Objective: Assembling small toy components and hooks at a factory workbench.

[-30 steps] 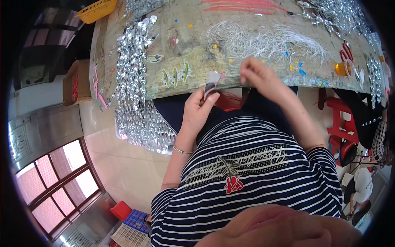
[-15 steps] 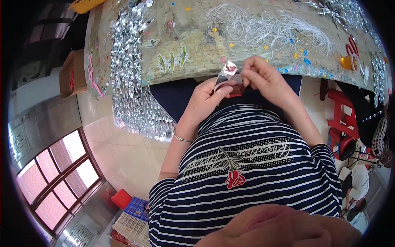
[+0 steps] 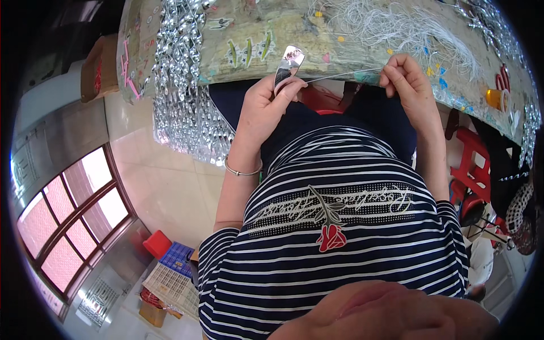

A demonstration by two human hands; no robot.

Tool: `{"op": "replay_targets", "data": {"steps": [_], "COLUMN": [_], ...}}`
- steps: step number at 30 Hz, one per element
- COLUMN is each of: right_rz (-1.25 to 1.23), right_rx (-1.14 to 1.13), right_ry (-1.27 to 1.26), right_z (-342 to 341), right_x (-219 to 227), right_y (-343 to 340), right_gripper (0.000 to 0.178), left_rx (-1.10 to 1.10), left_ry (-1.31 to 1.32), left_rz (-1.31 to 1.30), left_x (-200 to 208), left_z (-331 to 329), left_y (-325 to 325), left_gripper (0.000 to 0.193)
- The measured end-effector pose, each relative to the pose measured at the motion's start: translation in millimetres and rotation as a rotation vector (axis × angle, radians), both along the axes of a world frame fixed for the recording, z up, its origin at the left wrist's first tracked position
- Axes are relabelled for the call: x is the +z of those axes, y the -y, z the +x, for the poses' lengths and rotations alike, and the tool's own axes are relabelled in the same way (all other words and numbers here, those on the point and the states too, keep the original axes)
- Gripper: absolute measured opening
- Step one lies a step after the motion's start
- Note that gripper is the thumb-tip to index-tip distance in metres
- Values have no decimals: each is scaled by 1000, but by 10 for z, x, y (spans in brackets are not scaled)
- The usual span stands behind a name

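Just before the table's near edge, my left hand (image 3: 271, 102) pinches a shiny silver strip (image 3: 290, 61) between thumb and fingers; its bent upper part sticks up and mirrors the surroundings. A thin white string (image 3: 345, 73) runs from those fingertips, stretched nearly straight, to my right hand (image 3: 407, 84). The right thumb and forefinger are pressed together on the string's other end. How the string meets the strip is hidden by the left thumb. Beyond the right hand lies a loose heap of white strings (image 3: 411, 37) on the table.
Strands of silver discs (image 3: 178, 51) drape over the worn table (image 3: 249, 68) at left, more at far right. Red-handled scissors (image 3: 502, 78) and an amber tape roll (image 3: 496, 100) lie at right. Leaf-like stickers (image 3: 249, 50) sit near the edge. A red stool (image 3: 471, 161) stands at right.
My hands have moved apart, the right one going right and drawing the string out straight. My left hand has shifted left and up with the silver strip.
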State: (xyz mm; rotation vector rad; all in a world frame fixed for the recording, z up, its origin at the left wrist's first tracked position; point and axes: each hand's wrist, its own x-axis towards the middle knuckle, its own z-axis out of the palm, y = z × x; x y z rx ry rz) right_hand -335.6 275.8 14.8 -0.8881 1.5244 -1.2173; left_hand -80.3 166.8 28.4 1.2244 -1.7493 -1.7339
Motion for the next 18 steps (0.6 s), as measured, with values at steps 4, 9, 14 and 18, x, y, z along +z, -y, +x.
{"op": "replay_targets", "data": {"steps": [4,9,14,18], "right_rz": [62,-293,4,68], "right_rx": [17,131,316,356], "right_ry": [-40,-878,-98,-108], "right_z": [79,288,566,552], "right_x": [-28,145,178,135], "right_y": [-1,85,177,195], "right_gripper": [18,31,20,14], "left_rx": [-25,-95,-140,-162], "left_ry": [-30,-103,-81,-37], "left_rz": [-8,6,82,65], "left_x": [-45,-71,-46,-123], "left_z": [-52,-208,-255,-187], "left_y": [-44,-126,-113,-120], "left_gripper": [17,16,17,17]}}
